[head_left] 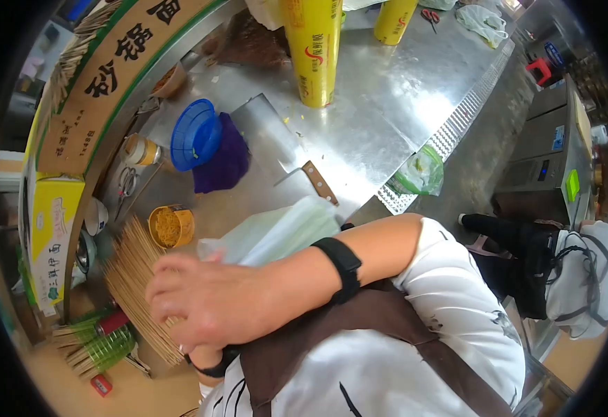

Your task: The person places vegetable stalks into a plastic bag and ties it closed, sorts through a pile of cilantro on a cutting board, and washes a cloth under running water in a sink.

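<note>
Head view has the person's left hand (207, 356) mostly hidden beneath the right, so its hold cannot be told. The right hand (214, 299) bends its fingers over the side of a bundle of thin sticks (132, 274), at the bundle's near part; whether they grip it is unclear. Left of the bundle lie green-wrapped sticks (106, 351). Just beyond the bundle's far end sits a yellow tub (188, 224) of shredded food. Farther past the bundle stand a blue basket (196, 135) and a yellow roll (314, 52).
</note>
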`<state>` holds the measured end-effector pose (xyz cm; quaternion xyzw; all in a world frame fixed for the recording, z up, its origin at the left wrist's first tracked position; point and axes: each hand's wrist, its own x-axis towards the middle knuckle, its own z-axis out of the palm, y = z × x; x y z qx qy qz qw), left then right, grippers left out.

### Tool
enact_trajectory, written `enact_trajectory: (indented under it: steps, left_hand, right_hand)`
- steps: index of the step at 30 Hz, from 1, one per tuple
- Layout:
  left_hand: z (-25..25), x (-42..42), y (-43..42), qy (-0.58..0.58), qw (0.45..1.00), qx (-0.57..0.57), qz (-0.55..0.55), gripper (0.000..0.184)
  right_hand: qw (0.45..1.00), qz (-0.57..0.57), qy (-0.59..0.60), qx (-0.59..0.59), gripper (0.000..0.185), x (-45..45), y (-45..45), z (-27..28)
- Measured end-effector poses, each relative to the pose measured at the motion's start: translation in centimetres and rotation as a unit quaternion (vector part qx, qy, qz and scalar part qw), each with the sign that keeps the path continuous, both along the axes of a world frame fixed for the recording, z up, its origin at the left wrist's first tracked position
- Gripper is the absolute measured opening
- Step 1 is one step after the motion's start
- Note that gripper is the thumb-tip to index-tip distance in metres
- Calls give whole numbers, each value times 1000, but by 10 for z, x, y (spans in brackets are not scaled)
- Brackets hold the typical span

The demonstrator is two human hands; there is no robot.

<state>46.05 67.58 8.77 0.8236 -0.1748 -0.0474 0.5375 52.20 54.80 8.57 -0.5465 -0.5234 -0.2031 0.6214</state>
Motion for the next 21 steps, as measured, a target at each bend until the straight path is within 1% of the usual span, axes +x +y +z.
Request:
enact_trajectory:
  steps: [1, 2, 4, 5, 7, 8, 10, 11, 12, 14, 15, 16, 17, 18, 19, 20, 21]
  left_hand:
    - [-5, 3, -2, 4, 1000, -8, -26, 50]
    - [-10, 7, -3, 7, 999, -17, -51, 46]
    - [-16, 16, -1, 17, 995, -29, -94, 38]
    - [-18, 17, 2, 28, 993, -34, -113, 34]
    - [-21, 23, 7, 60, 986, -58, -143, 27]
    - [-14, 21, 4, 156, 982, -65, -84, 17]
    - [-21, 28, 10, 150, 969, -131, -147, 17]
    - [-21, 30, 5, 153, 966, -130, -163, 17]
    - [-20, 29, -3, 146, 968, -119, -164, 17]
    - [-13, 33, -5, 139, 972, -103, -161, 17]
    - [-11, 37, -5, 193, 963, -66, -174, 17]
    - [-8, 39, -4, 248, 951, -30, -184, 16]
    - [-4, 41, -6, 259, 947, -50, -183, 14]
    - [-5, 41, -6, 262, 948, -50, -176, 14]
    - [-8, 41, -5, 253, 949, -58, -182, 14]
    - [-10, 41, -4, 242, 950, -66, -187, 14]
    - [-9, 40, -5, 211, 960, -45, -178, 16]
  right_hand:
    - [998, -30, -11, -57, 17, 0, -5, 0]
    - [998, -34, -20, -55, 17, 0, -11, 1]
    - [986, -28, 47, -156, 28, -4, -27, 0]
    - [987, -31, 41, -155, 28, -6, -38, -2]
    - [965, 17, 210, -159, 47, -11, -62, -7]
    - [964, 11, 210, -163, 47, -17, -65, -11]
    - [933, 72, 304, -178, 53, -29, -72, -21]
    - [927, 53, 335, -161, 47, -34, -69, -26]
    - [927, 41, 339, -156, 47, -38, -69, -30]
    - [926, -10, 361, -109, 42, -44, -68, -37]
    - [931, -65, 356, -58, 30, -48, -63, -36]
    - [931, -60, 356, -58, 30, -51, -62, -38]
    - [929, -109, 345, -73, 24, -54, -63, -42]
    - [925, -156, 334, -90, 18, -55, -62, -45]
    - [924, -187, 322, -81, 9, -56, -58, -46]
    - [926, -179, 323, -83, 9, -55, -57, -46]
    - [931, -217, 276, -103, 8, -53, -59, -45]
